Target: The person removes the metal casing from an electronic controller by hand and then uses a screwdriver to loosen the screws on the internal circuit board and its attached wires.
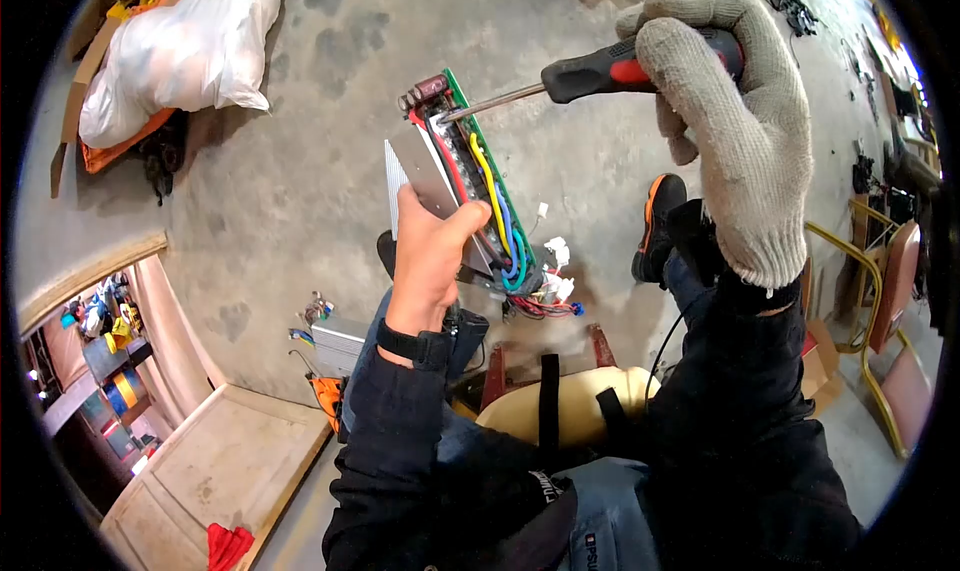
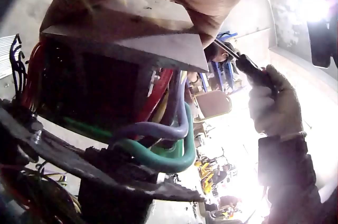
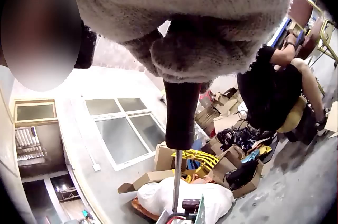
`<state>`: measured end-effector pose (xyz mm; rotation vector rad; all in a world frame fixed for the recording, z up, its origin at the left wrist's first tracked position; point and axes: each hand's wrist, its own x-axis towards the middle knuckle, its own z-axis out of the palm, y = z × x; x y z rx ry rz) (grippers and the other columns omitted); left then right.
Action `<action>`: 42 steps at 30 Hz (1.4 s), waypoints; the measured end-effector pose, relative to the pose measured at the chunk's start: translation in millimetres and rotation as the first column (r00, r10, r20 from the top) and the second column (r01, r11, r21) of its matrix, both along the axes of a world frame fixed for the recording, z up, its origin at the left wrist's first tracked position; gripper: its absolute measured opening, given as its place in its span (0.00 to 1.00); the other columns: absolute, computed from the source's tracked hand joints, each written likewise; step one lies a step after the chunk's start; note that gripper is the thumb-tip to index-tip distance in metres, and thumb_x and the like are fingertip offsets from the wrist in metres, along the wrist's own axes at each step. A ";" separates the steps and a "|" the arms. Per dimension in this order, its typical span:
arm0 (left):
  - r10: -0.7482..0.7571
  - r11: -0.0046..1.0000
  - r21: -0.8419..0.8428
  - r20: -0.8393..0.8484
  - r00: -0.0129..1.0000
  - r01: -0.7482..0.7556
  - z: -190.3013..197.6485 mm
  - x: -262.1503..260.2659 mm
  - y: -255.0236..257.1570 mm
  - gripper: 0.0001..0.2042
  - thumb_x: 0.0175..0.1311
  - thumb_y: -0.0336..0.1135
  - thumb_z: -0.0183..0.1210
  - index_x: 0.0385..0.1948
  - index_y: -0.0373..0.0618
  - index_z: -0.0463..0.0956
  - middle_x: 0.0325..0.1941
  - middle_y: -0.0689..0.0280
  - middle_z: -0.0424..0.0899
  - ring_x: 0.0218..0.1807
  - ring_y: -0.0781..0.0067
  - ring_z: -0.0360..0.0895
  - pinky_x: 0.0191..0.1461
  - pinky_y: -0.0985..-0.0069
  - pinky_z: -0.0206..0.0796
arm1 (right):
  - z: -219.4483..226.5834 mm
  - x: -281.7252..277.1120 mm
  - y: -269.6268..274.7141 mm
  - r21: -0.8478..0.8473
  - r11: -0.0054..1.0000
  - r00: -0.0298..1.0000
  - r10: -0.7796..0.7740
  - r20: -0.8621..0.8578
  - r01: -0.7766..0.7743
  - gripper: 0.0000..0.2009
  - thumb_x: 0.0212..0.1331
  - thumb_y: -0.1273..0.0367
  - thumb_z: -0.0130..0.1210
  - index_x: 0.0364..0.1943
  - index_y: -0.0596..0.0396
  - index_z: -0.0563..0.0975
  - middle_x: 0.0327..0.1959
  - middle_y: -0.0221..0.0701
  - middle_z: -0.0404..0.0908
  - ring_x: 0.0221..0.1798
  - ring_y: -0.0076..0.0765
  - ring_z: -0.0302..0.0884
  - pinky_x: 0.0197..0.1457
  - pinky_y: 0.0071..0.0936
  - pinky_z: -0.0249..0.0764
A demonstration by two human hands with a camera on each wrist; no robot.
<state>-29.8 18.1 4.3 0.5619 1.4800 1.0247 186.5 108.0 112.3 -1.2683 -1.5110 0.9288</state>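
My bare left hand (image 1: 432, 246) grips an electronic controller by its grey metal casing (image 1: 425, 166). A green circuit board (image 1: 468, 106) runs along its right side. Thick yellow (image 1: 484, 171), blue and green wires bend along the board, with white connectors (image 1: 556, 256) hanging at the lower end. In the left wrist view the purple-blue wire (image 2: 153, 128) and green wire (image 2: 158, 161) loop close below the casing. My gloved right hand (image 1: 745, 111) holds a black and red screwdriver (image 1: 590, 74). Its tip meets the controller's upper end, beside a dark cylindrical part (image 1: 425, 91).
A stuffed white sack (image 1: 190, 56) lies on a cardboard box at upper left. Another finned metal unit (image 1: 338, 343) sits on the floor near my left leg. A wooden board (image 1: 215, 461) stands at lower left and chairs (image 1: 890, 291) at right. Another person (image 3: 274, 87) sits nearby.
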 end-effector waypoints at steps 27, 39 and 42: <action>0.068 0.998 -0.013 -0.097 0.993 -0.069 -7.3 3.1 4.8 0.22 0.56 0.27 0.66 0.52 0.36 0.67 0.46 0.60 0.82 0.42 0.72 0.81 0.48 0.71 0.77 | -37.4 19.8 1.2 -0.180 0.982 0.985 -0.087 -0.152 0.059 0.09 0.70 0.66 0.58 0.47 0.57 0.79 0.39 0.35 0.87 0.20 0.12 0.66 0.19 0.14 0.58; 0.056 0.998 0.000 -0.132 0.990 -0.056 -13.7 8.0 3.1 0.24 0.55 0.25 0.66 0.53 0.35 0.66 0.46 0.59 0.82 0.43 0.70 0.82 0.49 0.72 0.77 | -47.5 14.1 1.3 -0.134 0.991 0.989 -0.041 -0.139 0.022 0.11 0.68 0.64 0.62 0.48 0.55 0.80 0.30 0.25 0.82 0.25 0.14 0.73 0.28 0.16 0.69; 0.065 0.998 -0.003 -0.133 0.989 -0.066 -11.4 9.8 3.0 0.24 0.55 0.24 0.66 0.53 0.35 0.66 0.46 0.59 0.82 0.43 0.70 0.82 0.50 0.72 0.77 | -45.1 12.8 0.5 -0.145 0.989 0.991 -0.044 -0.124 0.026 0.11 0.68 0.64 0.62 0.47 0.55 0.80 0.31 0.26 0.83 0.25 0.14 0.73 0.29 0.17 0.70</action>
